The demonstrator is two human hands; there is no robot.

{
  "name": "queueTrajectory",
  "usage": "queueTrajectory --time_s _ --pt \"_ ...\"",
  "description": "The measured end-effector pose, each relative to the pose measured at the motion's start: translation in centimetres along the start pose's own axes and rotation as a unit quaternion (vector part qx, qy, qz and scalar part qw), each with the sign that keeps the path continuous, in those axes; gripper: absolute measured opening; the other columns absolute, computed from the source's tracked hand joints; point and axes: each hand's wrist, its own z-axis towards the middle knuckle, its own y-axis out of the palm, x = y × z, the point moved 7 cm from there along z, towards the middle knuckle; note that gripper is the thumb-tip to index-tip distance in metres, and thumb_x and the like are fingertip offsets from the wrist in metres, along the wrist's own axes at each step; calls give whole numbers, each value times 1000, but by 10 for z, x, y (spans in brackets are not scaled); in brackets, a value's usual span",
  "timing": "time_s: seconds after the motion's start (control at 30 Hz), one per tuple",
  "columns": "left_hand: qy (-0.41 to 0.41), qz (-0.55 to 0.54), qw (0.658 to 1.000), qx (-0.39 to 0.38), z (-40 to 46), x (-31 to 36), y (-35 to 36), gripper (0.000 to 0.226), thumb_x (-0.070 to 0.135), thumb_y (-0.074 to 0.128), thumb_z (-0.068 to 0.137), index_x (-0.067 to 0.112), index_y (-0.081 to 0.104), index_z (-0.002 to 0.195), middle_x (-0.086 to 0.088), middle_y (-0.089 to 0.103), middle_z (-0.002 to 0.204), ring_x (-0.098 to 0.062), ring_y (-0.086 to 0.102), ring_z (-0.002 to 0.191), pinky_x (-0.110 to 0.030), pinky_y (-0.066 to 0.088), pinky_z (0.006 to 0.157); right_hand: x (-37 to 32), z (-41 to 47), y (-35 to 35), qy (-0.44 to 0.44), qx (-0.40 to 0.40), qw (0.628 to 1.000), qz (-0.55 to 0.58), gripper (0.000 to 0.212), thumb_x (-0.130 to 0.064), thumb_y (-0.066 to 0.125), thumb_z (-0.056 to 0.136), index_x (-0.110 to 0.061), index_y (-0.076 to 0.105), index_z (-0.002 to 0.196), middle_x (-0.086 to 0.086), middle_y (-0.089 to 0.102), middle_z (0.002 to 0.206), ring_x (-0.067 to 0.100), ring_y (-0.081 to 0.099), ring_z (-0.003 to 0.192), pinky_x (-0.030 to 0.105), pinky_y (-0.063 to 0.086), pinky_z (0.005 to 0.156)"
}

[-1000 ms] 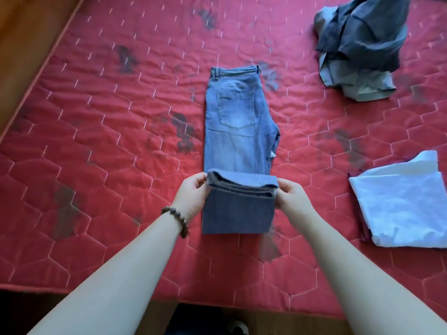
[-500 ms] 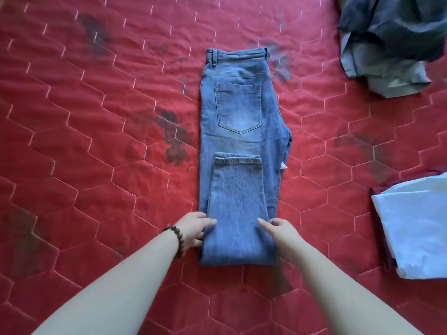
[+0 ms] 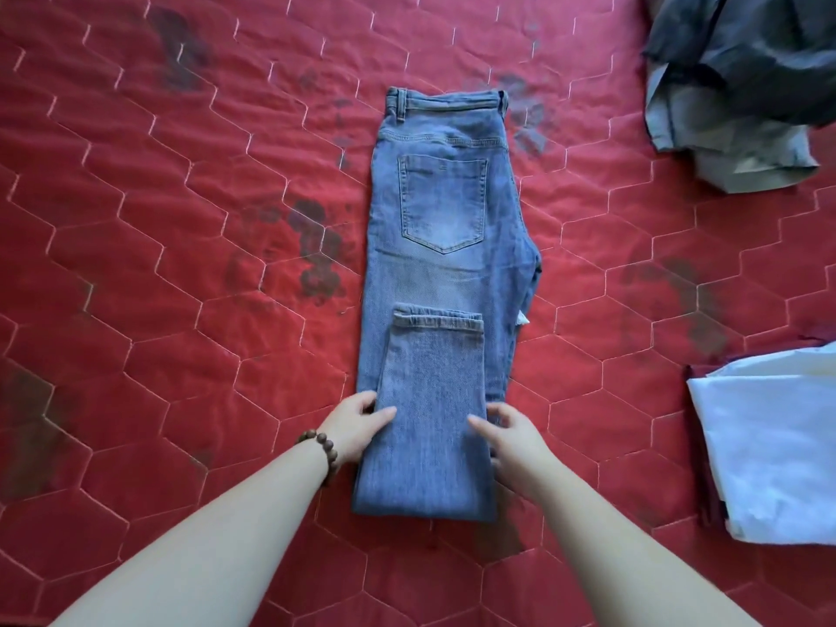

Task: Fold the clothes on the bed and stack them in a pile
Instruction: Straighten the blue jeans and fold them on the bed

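On the red quilted bed (image 3: 158, 310), half-folded jeans (image 3: 445, 246), left hand (image 3: 357, 423) and right hand (image 3: 511, 436) each with grip on 1 edge

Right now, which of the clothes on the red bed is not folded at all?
The dark grey garment at the far right corner: it lies crumpled in a heap, while the blue denim jeans and the white cloth lie flat and folded.
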Motion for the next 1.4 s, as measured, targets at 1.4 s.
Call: queueTrajectory --time_s 1.4 --pt "158 -37 972 172 172 272 -111 35 18 73 83 14 63 115 -8 70 101 -27 68 96 -46 53 91 -302 168 -27 -169 78 981 -55 40 -26 62 92 -14 50 127 17 62 105 25 60 84 46 55 83"
